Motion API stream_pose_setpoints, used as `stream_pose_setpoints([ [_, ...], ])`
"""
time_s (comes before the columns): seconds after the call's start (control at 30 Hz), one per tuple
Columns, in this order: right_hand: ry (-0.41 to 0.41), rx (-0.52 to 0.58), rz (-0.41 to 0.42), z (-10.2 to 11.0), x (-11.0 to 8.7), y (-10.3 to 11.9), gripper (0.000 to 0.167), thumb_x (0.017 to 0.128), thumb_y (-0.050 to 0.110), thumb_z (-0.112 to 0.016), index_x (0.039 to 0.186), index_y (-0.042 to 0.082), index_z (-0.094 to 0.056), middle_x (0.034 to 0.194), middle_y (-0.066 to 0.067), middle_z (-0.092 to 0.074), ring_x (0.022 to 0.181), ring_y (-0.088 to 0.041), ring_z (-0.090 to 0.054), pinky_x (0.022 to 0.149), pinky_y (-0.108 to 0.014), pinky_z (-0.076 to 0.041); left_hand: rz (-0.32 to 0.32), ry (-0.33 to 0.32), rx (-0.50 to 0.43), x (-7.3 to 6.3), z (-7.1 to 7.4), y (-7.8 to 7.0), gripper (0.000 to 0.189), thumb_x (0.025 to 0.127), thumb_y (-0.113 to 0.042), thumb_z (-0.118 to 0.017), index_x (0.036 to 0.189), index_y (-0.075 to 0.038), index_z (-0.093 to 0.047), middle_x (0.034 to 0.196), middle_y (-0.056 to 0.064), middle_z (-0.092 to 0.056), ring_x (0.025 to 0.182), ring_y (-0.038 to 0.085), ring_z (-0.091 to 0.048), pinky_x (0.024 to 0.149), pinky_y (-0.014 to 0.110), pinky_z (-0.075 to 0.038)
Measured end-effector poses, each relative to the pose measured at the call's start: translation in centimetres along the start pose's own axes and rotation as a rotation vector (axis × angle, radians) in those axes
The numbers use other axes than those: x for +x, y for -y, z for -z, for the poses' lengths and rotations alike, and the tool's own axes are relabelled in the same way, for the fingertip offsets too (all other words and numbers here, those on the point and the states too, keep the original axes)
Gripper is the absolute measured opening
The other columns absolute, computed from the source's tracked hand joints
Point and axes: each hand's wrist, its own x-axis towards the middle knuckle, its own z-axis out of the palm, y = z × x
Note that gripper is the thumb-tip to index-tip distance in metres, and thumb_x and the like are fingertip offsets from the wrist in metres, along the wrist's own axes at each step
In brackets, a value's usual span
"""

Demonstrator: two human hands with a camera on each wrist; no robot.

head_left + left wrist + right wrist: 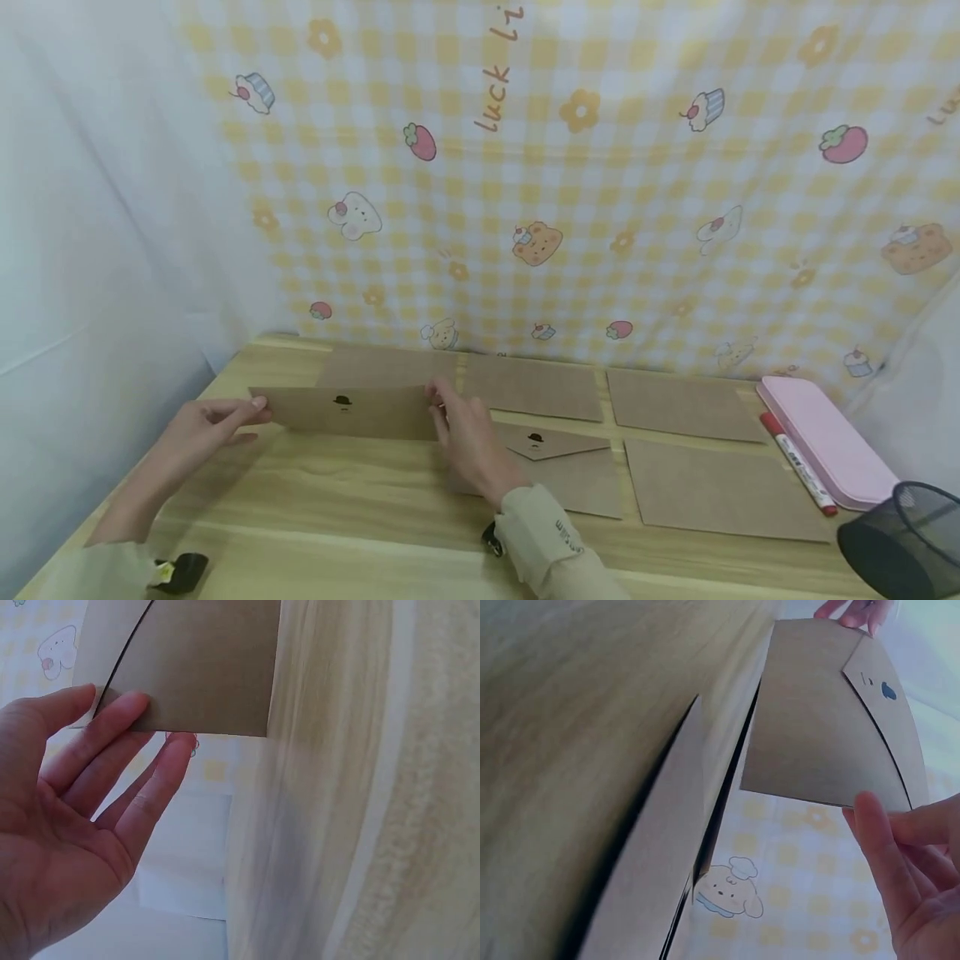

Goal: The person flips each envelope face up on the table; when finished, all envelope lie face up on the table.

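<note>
A brown kraft envelope (382, 417) stands on edge between both hands, its pointed flap and small black hat print towards me. My left hand (202, 433) pinches its upper left corner between thumb and fingers; in the left wrist view the lower fingers (169, 769) extend past the envelope's side. At the opposite upper corner, my right hand (476, 442) grips the edge with thumb and fingers. Beside that hand lies another envelope (585, 483), flap side up with the same hat print, its left part hidden behind the hand.
More brown envelopes lie plain side up: one at the back left (390, 367), others at back middle (532, 387), back right (682, 406) and front right (720, 492). A red marker (798, 462), a pink case (825, 442) and a black mesh pen holder (892, 542) line the right side.
</note>
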Motion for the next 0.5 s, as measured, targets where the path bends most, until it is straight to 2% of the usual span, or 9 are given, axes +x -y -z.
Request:
stream_pose_setpoints([
  [0.1,-0.021,-0.023,0.012,0.1,0.1,0.0,0.02,0.091,-0.001,-0.056,0.108,0.007,-0.052,0.098,-0.009,-0.066,0.083,-0.013,-0.064,0.068,-0.014,-0.049,-0.028,-0.033,0.064,0.2,-0.2,-0.4,0.048,0.095,-0.036,-0.052,0.117,0.005,-0.06,0.113,0.021,-0.062,0.091,0.027,-0.066,0.078,0.038,-0.052],
  [0.2,-0.013,-0.066,0.027,0.1,0.2,0.0,0.026,0.089,-0.004,-0.055,0.113,0.007,-0.054,0.098,-0.008,-0.065,0.075,-0.009,-0.062,0.063,-0.012,-0.047,-0.059,-0.097,0.202,0.3,-0.5,-0.9,0.04,0.091,-0.038,-0.058,0.109,-0.002,-0.066,0.11,0.017,-0.064,0.089,0.029,-0.065,0.073,0.042,-0.051],
  [0.33,0.08,-0.126,-0.001,0.0,0.2,0.3,0.036,0.086,0.0,-0.058,0.121,0.005,-0.051,0.102,-0.006,-0.056,0.065,-0.006,-0.048,0.057,-0.012,-0.041,-0.149,-0.193,0.36,0.5,-1.3,-1.2,0.019,0.084,-0.028,-0.07,0.088,-0.01,-0.069,0.096,0.013,-0.068,0.085,0.033,-0.065,0.062,0.037,-0.049],
  [0.4,0.126,-0.145,-0.037,-0.1,0.1,0.4,0.038,0.086,0.004,-0.061,0.123,0.005,-0.049,0.106,-0.005,-0.051,0.07,-0.007,-0.048,0.061,-0.014,-0.043,-0.192,-0.208,0.41,0.6,-1.7,-1.2,0.014,0.08,-0.021,-0.075,0.081,-0.013,-0.064,0.093,0.013,-0.068,0.08,0.032,-0.066,0.058,0.033,-0.048],
  [0.5,0.162,-0.132,-0.123,-0.3,-0.1,0.5,0.039,0.085,0.005,-0.065,0.121,0.007,-0.05,0.111,-0.004,-0.049,0.084,-0.011,-0.052,0.071,-0.019,-0.046,-0.237,-0.198,0.442,0.6,-2.3,-1.2,0.023,0.074,-0.013,-0.078,0.077,-0.016,-0.055,0.096,0.016,-0.066,0.073,0.029,-0.067,0.054,0.028,-0.046],
])
